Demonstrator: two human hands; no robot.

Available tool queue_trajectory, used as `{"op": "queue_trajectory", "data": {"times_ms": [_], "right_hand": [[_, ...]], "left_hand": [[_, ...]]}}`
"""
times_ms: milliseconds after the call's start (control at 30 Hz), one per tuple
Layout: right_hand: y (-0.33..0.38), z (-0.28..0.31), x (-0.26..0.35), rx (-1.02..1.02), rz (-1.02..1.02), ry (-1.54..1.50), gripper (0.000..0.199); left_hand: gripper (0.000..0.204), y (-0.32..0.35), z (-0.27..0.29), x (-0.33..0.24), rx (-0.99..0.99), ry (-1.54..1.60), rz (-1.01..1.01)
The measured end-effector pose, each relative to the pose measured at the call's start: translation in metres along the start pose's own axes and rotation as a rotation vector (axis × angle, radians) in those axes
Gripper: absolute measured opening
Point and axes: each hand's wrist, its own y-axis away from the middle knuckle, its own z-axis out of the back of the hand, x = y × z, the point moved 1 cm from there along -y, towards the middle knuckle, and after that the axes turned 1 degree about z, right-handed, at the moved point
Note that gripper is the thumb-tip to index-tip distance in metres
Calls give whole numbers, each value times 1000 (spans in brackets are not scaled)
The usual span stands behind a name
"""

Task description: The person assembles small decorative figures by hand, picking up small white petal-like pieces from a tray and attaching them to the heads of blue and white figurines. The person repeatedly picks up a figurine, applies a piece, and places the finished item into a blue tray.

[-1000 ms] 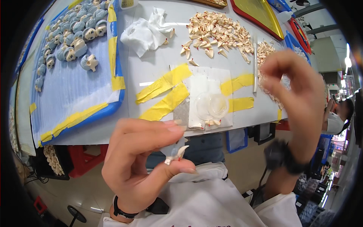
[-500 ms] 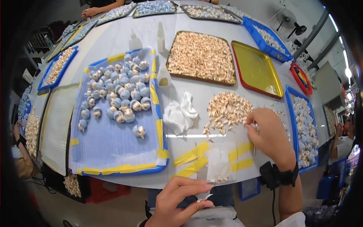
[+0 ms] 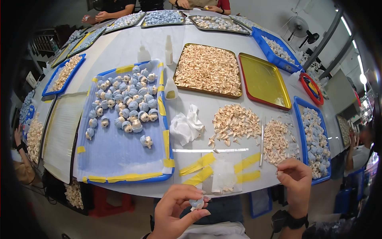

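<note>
Near the table's front edge, my left hand (image 3: 177,208) pinches a small blue-and-cream figure piece (image 3: 196,204) between thumb and fingers. My right hand (image 3: 295,181) is at the right, its thumb and fingertips pressed together; whatever they hold is too small to name. Just beyond those fingertips lies a pile of small beige pieces (image 3: 275,139). A thin metal rod (image 3: 262,144) separates it from a second pile of pointed beige pieces (image 3: 234,122). Between my hands, a white pad (image 3: 223,173) is stuck to the table with yellow tape.
At left stands a blue tray (image 3: 119,159) with several blue-and-cream pieces. Beyond are a full tray of beige pieces (image 3: 209,67), a yellow tray (image 3: 264,79), white bottles (image 3: 169,49) and a crumpled tissue (image 3: 186,125). A blue bin (image 3: 304,137) stands at right. Other people sit around the table.
My right hand has come back from the beige piles toward the front edge, uncovering the rod and the right pile. My left hand has turned its piece, so more blue shows.
</note>
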Motion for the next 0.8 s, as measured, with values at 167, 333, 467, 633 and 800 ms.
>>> {"op": "queue_trajectory", "data": {"times_ms": [167, 333, 467, 633, 800], "right_hand": [[12, 7, -20, -15, -132, -306, 20], [13, -1, -26, 19, -41, -358, 15], [5, -10, -26, 137, 5, -339, 13], [0, -23, -24, 133, 37, -171, 13], [-8, -50, -15, 176, 419, 363, 16]], "left_hand": [[35, -3, -7, 9, -50, -24, -40], [37, -1, -6, 8, 22, -31, -56], [36, 0, -4, 9, -3, -22, -41], [37, -1, -1, 16, 50, -14, -29], [37, -10, 6, 20, 196, -157, -190]]}}
